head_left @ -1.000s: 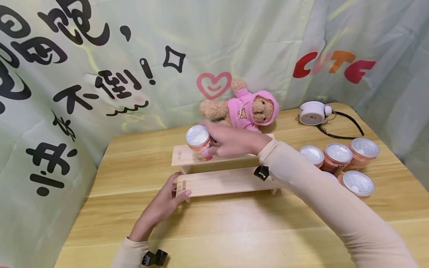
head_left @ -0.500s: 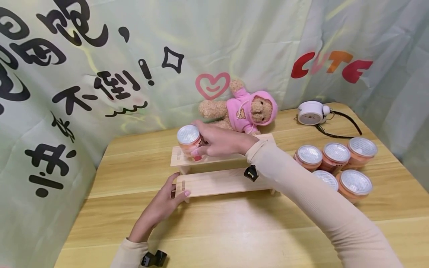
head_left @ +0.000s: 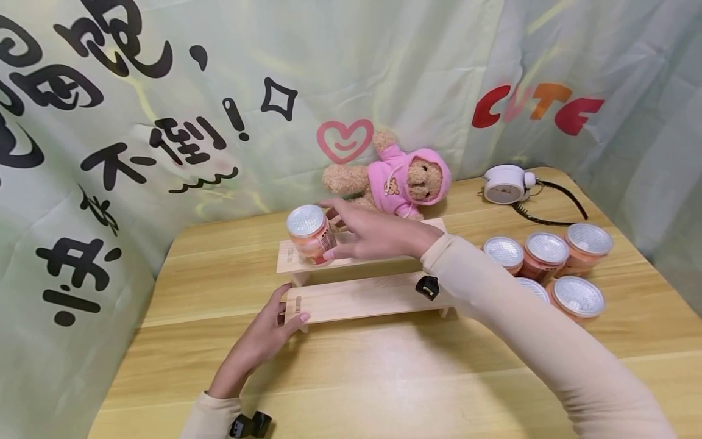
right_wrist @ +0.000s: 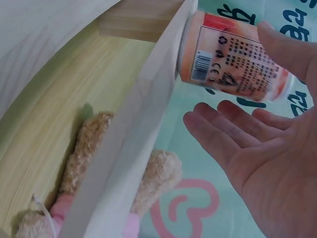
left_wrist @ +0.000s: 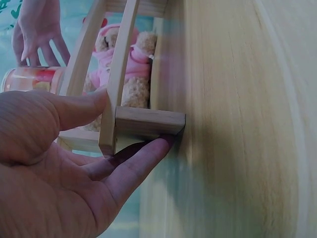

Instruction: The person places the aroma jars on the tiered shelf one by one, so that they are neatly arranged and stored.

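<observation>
A peach-coloured jar [head_left: 308, 235] with a silvery lid stands upright on the left end of the rear, higher step of a pale wooden two-step rack [head_left: 362, 300]. Just right of the jar is my right hand [head_left: 378, 231], its fingers spread and apart from the label. The right wrist view shows a gap between those fingers and the jar [right_wrist: 233, 57]; the thumb overlaps its edge, and I cannot tell whether it touches. My left hand [head_left: 269, 332] holds the left end of the front step, thumb on top and fingers below, as the left wrist view [left_wrist: 74, 163] shows.
Several similar jars [head_left: 548, 250] stand together on the table's right side. Behind the rack lies a teddy bear [head_left: 406, 180] in a pink hoodie. A white alarm clock [head_left: 504, 183] and a black headband [head_left: 570, 198] lie at the back right. A printed curtain [head_left: 417, 73] hangs behind.
My right hand moved left with the jar to the rear step's left end, then loosened its fingers from it and drew slightly right. The left hand has kept its hold on the rack.
</observation>
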A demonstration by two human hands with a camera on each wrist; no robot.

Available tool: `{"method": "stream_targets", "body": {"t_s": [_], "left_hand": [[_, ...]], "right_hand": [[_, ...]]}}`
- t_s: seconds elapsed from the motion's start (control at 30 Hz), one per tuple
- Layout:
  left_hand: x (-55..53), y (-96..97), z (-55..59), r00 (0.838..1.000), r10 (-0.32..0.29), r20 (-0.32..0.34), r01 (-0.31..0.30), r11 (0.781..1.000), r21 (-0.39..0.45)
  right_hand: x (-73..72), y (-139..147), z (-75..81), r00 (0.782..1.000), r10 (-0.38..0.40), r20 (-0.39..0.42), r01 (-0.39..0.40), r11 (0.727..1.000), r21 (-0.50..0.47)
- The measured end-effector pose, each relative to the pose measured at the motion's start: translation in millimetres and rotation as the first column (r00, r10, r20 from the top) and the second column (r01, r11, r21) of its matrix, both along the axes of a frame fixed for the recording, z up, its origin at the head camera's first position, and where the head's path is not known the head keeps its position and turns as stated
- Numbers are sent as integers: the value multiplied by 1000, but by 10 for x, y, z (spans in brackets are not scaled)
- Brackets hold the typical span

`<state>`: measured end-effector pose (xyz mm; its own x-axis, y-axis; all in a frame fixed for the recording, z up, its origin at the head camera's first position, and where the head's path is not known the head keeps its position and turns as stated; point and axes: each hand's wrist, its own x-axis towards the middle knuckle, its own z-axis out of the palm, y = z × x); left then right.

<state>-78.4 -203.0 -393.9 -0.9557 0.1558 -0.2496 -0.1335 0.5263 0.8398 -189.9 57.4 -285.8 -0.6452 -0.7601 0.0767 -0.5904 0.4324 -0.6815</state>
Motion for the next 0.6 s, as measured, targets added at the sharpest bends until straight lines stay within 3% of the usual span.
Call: {"method": "stream_targets", "body": {"t_s": [0.2, 0.3, 0.4, 0.6], "left_hand": [[4, -6, 2, 1000, -11, -12, 11, 1000, 22], [3, -6, 1, 1000, -11, -19, 11, 1000, 20], [1, -6, -1, 1000, -13, -20, 13, 1000, 17], [-2, -4, -4, 1000, -16, -16, 16, 1000, 27]], "right_hand": [[138, 225, 115, 999, -40, 1, 40, 999, 28], [214, 358, 181, 997, -73, -36, 74, 996, 40], [285, 493, 224, 994, -89, -63, 90, 996, 20], [433, 766, 247, 992, -119, -44, 118, 993, -27]]}}
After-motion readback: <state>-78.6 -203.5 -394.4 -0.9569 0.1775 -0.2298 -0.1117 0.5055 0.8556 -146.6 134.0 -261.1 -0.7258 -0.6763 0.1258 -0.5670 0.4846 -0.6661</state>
